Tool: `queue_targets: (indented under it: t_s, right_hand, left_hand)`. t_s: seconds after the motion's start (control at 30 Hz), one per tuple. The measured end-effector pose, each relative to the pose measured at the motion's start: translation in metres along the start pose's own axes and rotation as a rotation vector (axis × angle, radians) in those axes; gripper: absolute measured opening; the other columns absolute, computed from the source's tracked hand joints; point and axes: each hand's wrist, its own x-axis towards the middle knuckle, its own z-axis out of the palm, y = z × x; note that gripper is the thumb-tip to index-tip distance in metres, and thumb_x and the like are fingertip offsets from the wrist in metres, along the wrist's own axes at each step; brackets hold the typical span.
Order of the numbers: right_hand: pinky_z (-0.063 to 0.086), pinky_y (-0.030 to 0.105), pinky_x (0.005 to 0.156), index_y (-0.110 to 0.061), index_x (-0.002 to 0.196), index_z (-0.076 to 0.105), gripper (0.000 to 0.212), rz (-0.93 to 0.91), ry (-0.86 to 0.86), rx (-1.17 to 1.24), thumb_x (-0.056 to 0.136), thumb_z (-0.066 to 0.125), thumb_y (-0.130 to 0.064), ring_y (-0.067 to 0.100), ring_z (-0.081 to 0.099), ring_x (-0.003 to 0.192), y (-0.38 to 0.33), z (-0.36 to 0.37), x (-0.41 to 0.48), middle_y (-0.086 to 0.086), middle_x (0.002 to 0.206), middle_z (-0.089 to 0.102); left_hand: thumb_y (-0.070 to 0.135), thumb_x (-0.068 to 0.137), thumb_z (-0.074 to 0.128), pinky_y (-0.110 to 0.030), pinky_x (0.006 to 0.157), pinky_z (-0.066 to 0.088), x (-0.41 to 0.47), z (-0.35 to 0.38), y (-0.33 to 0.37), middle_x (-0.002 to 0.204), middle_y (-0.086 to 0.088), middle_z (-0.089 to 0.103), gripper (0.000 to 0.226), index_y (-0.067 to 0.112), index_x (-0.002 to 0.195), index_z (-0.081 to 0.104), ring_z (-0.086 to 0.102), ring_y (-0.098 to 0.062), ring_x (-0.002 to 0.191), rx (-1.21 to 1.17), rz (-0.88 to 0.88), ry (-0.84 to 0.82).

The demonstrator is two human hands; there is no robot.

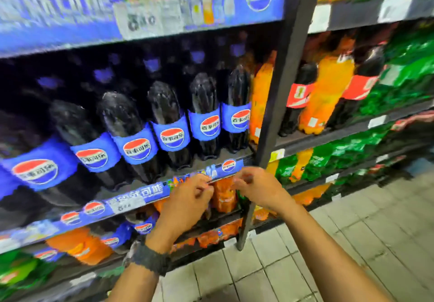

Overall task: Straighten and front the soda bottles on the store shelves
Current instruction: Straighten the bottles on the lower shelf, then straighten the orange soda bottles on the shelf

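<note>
Dark, textured wristband [150, 260] circles the left wrist. Left hand [187, 200] and right hand [256, 187] curl their fingers against the glossy blue shelf-edge strip [131, 196]; blur hides whether they grip it. Tall dark cola bottles [164, 113] with blue wrap labels stand just above.

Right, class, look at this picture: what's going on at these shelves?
A person's left grip and right grip are close together, fingers curled, at the blue plastic shelf-edge strip below a row of dark cola bottles with blue labels. Behind them stand orange plastic soda bottles. Blur hides whether either grip holds anything.
</note>
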Motion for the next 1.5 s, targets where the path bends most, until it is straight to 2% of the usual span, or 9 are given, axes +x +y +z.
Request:
queue_targets:
  t_s: [0.1, 0.2, 0.27, 0.37, 0.5, 0.7, 0.93, 1.17, 1.5]
  right_hand:
    - [0.048, 0.026, 0.070, -0.014, 0.083, 0.071, 0.009, -0.031, 0.093, 0.105, 0.086, 0.062, -0.014, 0.018, 0.066, 0.076, -0.027, -0.057, -0.024, 0.002, 0.078, 0.070]
    - [0.044, 0.015, 0.063, -0.016, 0.086, 0.070, 0.006, -0.098, 0.229, 0.174, 0.087, 0.064, -0.016, 0.011, 0.060, 0.068, -0.040, -0.108, -0.046, 0.000, 0.075, 0.068]
    - [0.049, 0.023, 0.068, -0.018, 0.087, 0.069, 0.007, -0.154, 0.299, 0.166, 0.088, 0.063, -0.022, 0.013, 0.063, 0.070, -0.042, -0.141, -0.057, 0.002, 0.077, 0.069]
    - [0.053, 0.036, 0.069, -0.026, 0.085, 0.066, 0.011, -0.236, 0.371, 0.204, 0.092, 0.058, -0.027, 0.013, 0.066, 0.070, -0.040, -0.188, -0.067, -0.002, 0.075, 0.070]
    - [0.053, 0.031, 0.061, -0.029, 0.087, 0.064, 0.011, -0.380, 0.445, 0.275, 0.094, 0.055, -0.029, 0.007, 0.066, 0.065, -0.021, -0.255, -0.072, -0.008, 0.076, 0.069]
    - [0.054, 0.033, 0.066, -0.031, 0.091, 0.063, 0.009, -0.567, 0.511, 0.288, 0.093, 0.057, -0.024, 0.010, 0.066, 0.065, 0.001, -0.361, -0.066, -0.008, 0.077, 0.070]
    - [0.055, 0.040, 0.069, -0.034, 0.097, 0.061, 0.011, -0.779, 0.643, 0.223, 0.089, 0.056, -0.039, 0.006, 0.064, 0.073, -0.007, -0.471, -0.050, -0.014, 0.079, 0.066]
    - [0.045, 0.013, 0.067, -0.032, 0.098, 0.064, 0.011, -0.924, 0.787, 0.181, 0.088, 0.060, -0.036, -0.004, 0.059, 0.080, -0.041, -0.544, -0.031, -0.023, 0.082, 0.064]
    - [0.046, 0.012, 0.068, -0.031, 0.101, 0.061, 0.012, -1.065, 0.911, 0.112, 0.089, 0.060, -0.033, -0.006, 0.058, 0.082, -0.127, -0.623, 0.008, -0.020, 0.086, 0.064]
  left_hand:
    - [0.017, 0.090, 0.059, -0.038, 0.072, 0.054, -0.001, -0.033, 0.056, 0.071, 0.001, 0.066, 0.014, 0.028, 0.097, 0.065, 0.063, -0.020, 0.069, -0.054, 0.083, 0.076]
    - [0.013, 0.089, 0.056, -0.034, 0.065, 0.053, 0.002, -0.049, 0.111, 0.072, -0.003, 0.064, 0.020, 0.031, 0.094, 0.063, 0.059, -0.016, 0.062, -0.097, 0.205, 0.103]
    - [0.012, 0.089, 0.056, -0.031, 0.059, 0.047, 0.002, -0.053, 0.150, 0.074, -0.006, 0.063, 0.022, 0.033, 0.092, 0.062, 0.053, -0.015, 0.059, -0.141, 0.295, 0.125]
    - [0.016, 0.089, 0.058, -0.023, 0.058, 0.046, 0.004, -0.051, 0.201, 0.076, 0.005, 0.064, 0.019, 0.034, 0.094, 0.063, 0.054, -0.010, 0.060, -0.122, 0.406, 0.211]
    - [0.014, 0.088, 0.062, -0.017, 0.058, 0.045, 0.013, -0.032, 0.268, 0.078, 0.011, 0.064, 0.019, 0.033, 0.093, 0.063, 0.054, -0.010, 0.062, -0.079, 0.522, 0.314]
    - [0.016, 0.090, 0.062, -0.024, 0.055, 0.042, 0.036, -0.001, 0.374, 0.073, 0.004, 0.060, 0.013, 0.029, 0.093, 0.061, 0.049, -0.012, 0.057, -0.078, 0.599, 0.531]
    - [0.017, 0.088, 0.064, -0.015, 0.060, 0.045, 0.053, -0.010, 0.485, 0.082, 0.014, 0.064, 0.012, 0.029, 0.088, 0.061, 0.059, -0.012, 0.069, 0.019, 0.690, 0.793]
    - [0.026, 0.086, 0.065, -0.018, 0.067, 0.046, 0.072, -0.037, 0.552, 0.085, 0.020, 0.065, 0.012, 0.035, 0.094, 0.061, 0.062, -0.005, 0.077, 0.137, 0.776, 0.924]
    - [0.028, 0.087, 0.063, -0.013, 0.068, 0.046, 0.111, -0.119, 0.612, 0.083, 0.019, 0.063, 0.010, 0.031, 0.096, 0.058, 0.060, -0.002, 0.080, 0.298, 0.888, 1.125]
